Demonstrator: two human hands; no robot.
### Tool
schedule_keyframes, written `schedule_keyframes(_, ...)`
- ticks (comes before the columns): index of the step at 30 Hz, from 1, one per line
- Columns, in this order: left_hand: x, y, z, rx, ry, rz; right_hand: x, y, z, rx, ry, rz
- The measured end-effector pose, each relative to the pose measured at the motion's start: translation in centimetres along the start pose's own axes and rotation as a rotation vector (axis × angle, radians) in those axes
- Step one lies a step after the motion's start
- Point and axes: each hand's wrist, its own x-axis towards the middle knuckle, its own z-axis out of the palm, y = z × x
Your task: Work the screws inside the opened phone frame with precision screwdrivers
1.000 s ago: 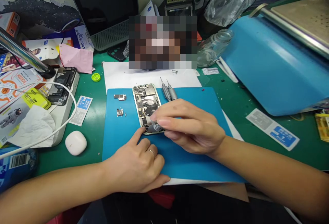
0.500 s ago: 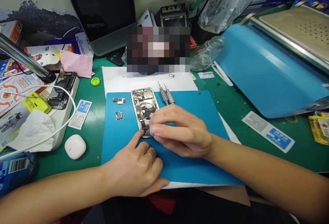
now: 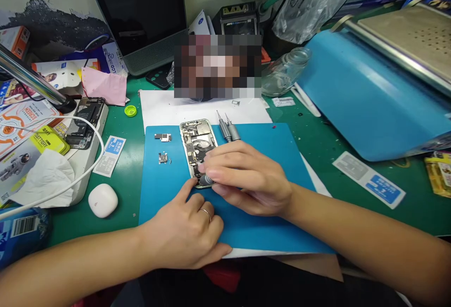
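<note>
Work, judged part-way, on a blue mat. Left hand: thumb and index finger spread, the latter touching the 7-o'clock corner of a phone. Right hand: pinching a grey tool, tip hidden. The phone lies at this grip's 10 o'clock, opened, components still seated; a flat part and a smaller part lie loose at its 9 o'clock.
</note>
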Motion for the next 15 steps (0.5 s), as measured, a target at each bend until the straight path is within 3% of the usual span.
schedule_keyframes(15, 0.06, -0.05, -0.05, -0.003, 0.004, 0.005, 0.04, 0.14, -0.03, -0.031, 0.012, 0.014)
